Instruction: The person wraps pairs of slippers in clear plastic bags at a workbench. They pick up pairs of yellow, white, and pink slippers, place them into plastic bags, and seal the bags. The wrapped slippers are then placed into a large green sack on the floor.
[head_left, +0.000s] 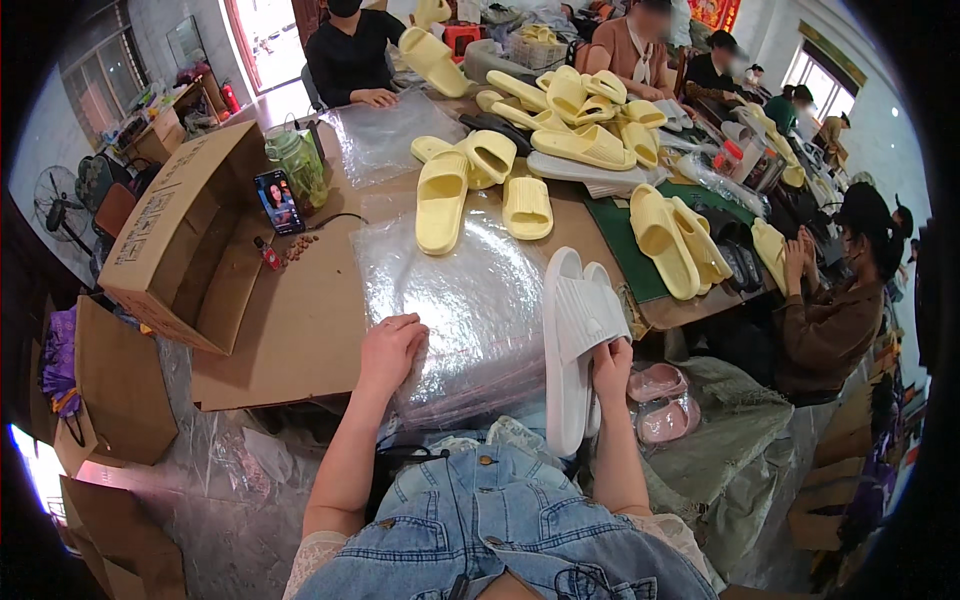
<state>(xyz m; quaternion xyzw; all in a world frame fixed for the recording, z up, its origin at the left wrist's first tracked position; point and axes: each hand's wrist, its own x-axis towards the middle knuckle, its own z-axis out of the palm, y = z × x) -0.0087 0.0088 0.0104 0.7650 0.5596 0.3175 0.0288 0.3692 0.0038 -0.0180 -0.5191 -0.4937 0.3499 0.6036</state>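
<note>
My right hand grips a pair of white slippers by their straps and inner edges, upright with the toes pointing away from me. The two slippers are pressed together at the right front of the table. My left hand rests at the left edge of a stack of clear plastic bags, its fingers bent and closed on the top bag. Beyond the bags stand yellow slippers, among them a single yellow slipper and a shorter-looking yellow slipper.
An open cardboard box stands on the left, beside a phone and a green-tinted jar. A pile of yellow slippers covers the far middle. Co-workers sit across and to the right. Pink slippers lie on sacking beside me.
</note>
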